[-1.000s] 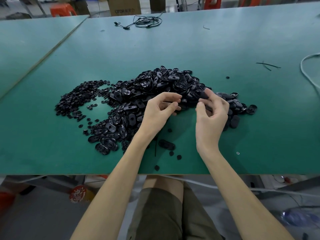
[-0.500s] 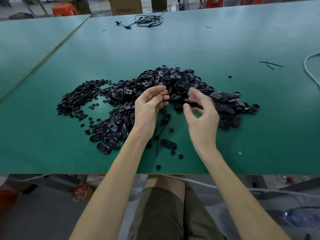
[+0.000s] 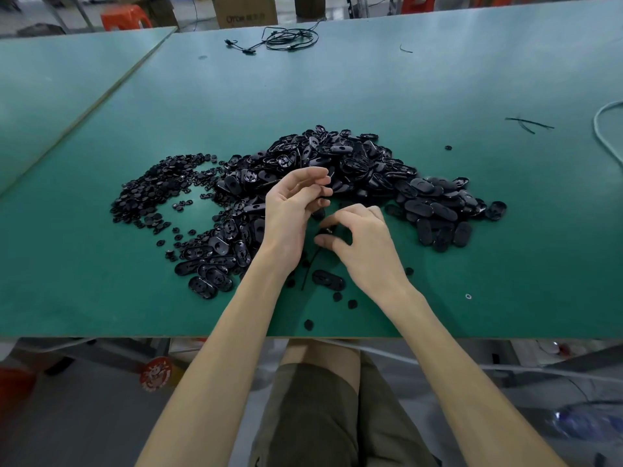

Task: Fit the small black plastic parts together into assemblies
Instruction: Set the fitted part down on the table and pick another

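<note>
caught mid-fit at the green table (image 3: 438, 79)

spotted the scatter of small round parts (image 3: 151, 193) lying far left, then the big heap of oval parts (image 3: 354, 163) spread across the middle. saw the left hand (image 3: 290, 214) at the heap's near edge with fingers loosely curled, couldn't tell if anything was in it. noticed a loose oval part (image 3: 327, 279) lying nearer the front edge, between the wrists. found the right hand (image 3: 364, 244) just beside the left, thumb and fingertips pinched on a small black part (image 3: 325, 230). clocked a white cable (image 3: 603, 129) way off right.
</note>
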The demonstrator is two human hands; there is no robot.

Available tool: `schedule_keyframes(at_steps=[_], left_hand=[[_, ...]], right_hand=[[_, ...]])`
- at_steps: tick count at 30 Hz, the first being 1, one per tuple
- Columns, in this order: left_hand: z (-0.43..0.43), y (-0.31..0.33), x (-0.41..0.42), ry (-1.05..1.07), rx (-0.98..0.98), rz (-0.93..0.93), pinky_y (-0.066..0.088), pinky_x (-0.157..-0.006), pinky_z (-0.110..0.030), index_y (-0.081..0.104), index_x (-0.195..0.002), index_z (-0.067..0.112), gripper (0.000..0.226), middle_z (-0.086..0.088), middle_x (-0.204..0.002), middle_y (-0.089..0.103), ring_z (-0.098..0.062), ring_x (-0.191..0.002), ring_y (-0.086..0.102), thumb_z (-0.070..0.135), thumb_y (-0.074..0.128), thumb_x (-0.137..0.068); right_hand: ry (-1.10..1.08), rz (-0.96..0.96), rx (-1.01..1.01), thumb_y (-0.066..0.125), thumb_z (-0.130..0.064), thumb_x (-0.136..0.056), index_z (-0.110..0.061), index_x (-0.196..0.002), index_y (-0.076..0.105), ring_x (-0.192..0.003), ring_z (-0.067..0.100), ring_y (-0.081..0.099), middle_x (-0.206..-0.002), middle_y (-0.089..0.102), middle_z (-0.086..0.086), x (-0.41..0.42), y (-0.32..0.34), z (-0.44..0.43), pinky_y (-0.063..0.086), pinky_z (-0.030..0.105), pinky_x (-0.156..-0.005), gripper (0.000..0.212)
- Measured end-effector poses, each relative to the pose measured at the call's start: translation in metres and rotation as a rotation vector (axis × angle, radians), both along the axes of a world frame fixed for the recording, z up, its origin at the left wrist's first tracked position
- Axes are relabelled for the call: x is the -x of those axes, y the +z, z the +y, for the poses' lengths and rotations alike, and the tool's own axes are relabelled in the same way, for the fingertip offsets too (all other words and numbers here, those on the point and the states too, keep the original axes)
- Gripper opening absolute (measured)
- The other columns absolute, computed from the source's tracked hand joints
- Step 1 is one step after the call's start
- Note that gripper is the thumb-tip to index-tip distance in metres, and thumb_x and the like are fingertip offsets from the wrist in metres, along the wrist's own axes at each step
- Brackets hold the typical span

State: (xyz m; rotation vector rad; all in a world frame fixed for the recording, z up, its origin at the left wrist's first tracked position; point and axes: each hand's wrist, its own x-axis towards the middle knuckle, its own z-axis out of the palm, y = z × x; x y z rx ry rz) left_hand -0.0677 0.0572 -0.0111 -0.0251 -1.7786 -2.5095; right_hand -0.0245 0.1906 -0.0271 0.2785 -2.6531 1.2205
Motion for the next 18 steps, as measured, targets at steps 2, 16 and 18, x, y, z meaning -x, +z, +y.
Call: schedule_keyframes(at_steps=[2, 16, 18], left_hand=[[0.001, 0.0, -0.001, -0.011, 0.05, 0.026, 0.055, -0.079, -0.029, 0.073, -0.103, 0.006, 0.028, -0.004, -0.094, 0.073, -0.016, -0.083, 0.066, -0.013, 0.053, -0.096], [0.007, 0.001, -0.007, -0.176, 0.374, 0.194, 0.055, -0.082, -0.022, 0.078, -0.111, 0.015, 0.016, 0.001, -0.104, 0.078, -0.012, -0.094, 0.07, 0.021, 0.072, -0.098], [0.007, -0.001, -0.006, -0.183, 0.408, 0.194, 0.054, -0.078, -0.022, 0.079, -0.109, 0.015, 0.014, 0.002, -0.097, 0.078, -0.01, -0.086, 0.066, 0.018, 0.073, -0.097]], right_hand=[[-0.031, -0.002, 0.095, 0.072, -0.027, -0.098, -0.016, -0.104, 0.078, -0.1, 0.015, 0.052, -0.102, 0.07, -0.003, -0.001, 0.001, 0.001, 0.04, 0.025, -0.087, 0.014], [-0.286, -0.002, 0.756, 0.061, -0.032, -0.106, -0.017, -0.097, 0.079, -0.083, 0.018, 0.078, -0.087, 0.08, -0.003, 0.0, 0.003, 0.014, 0.062, 0.051, -0.088, 0.024], [-0.298, -0.019, 0.8, 0.062, -0.034, -0.105, -0.013, -0.097, 0.078, -0.086, 0.024, 0.078, -0.088, 0.08, 0.002, 0.001, 0.003, 0.014, 0.061, 0.054, -0.089, 0.028]])
